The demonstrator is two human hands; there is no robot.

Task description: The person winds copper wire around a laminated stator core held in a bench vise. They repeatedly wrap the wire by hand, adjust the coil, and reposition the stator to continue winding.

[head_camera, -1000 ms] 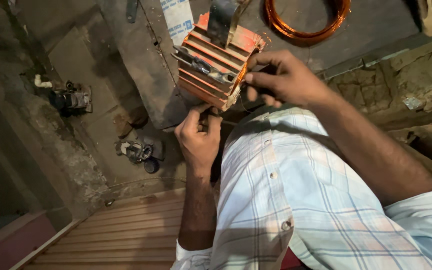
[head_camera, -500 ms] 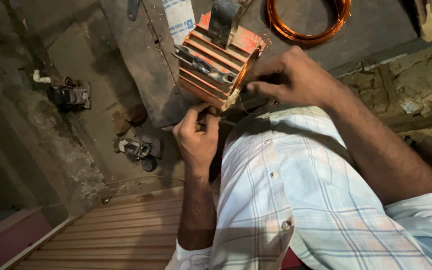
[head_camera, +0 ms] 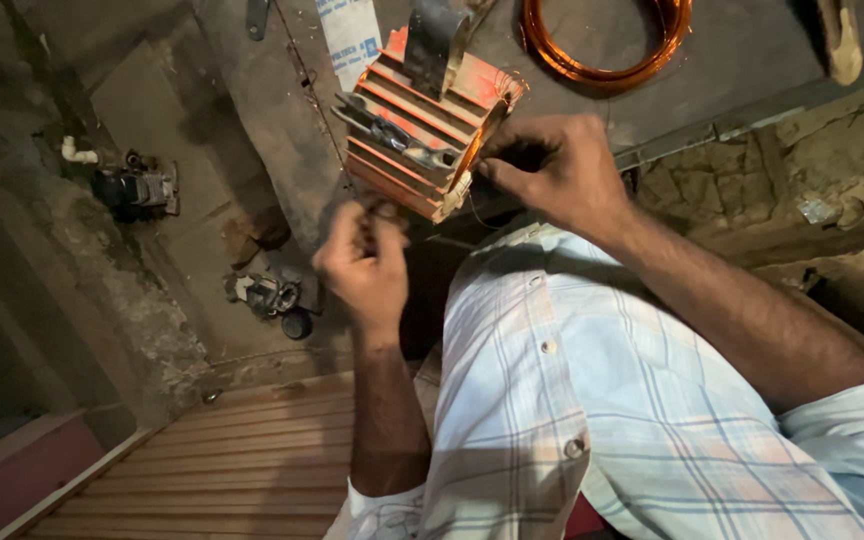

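The right hand (head_camera: 552, 175) was at the right edge of an orange ribbed motor stator (head_camera: 422, 130), in the upper middle of the frame. Its fingers were curled and pinched close together against the open end of the stator, where thin copper wire (head_camera: 497, 100) showed; whether they really held a strand, I cannot tell. The forearm ran from there to the lower right of the frame.

The left hand (head_camera: 364, 262) was just under the stator, a little left of the centre. It was closed into a loose fist with the fingertips pressed together, but what was between them was too small to see. Its forearm went straight down to the bottom of the frame, beside a light checked shirt (head_camera: 572, 400).

The stator stood tilted on a dark workbench (head_camera: 752, 50), between the two hands and touching the right one. A grey metal bracket (head_camera: 434, 40) rose from its top, and dark metal tools (head_camera: 392, 130) lay across its ribs.

A coil of copper wire (head_camera: 602, 50) lay on the bench, in the upper right, near the stator. In the left part of the frame, far below, a small pump (head_camera: 132, 188) and another small motor part (head_camera: 270, 295) lay on a concrete floor. Wooden planks (head_camera: 242, 460) filled the lower left.
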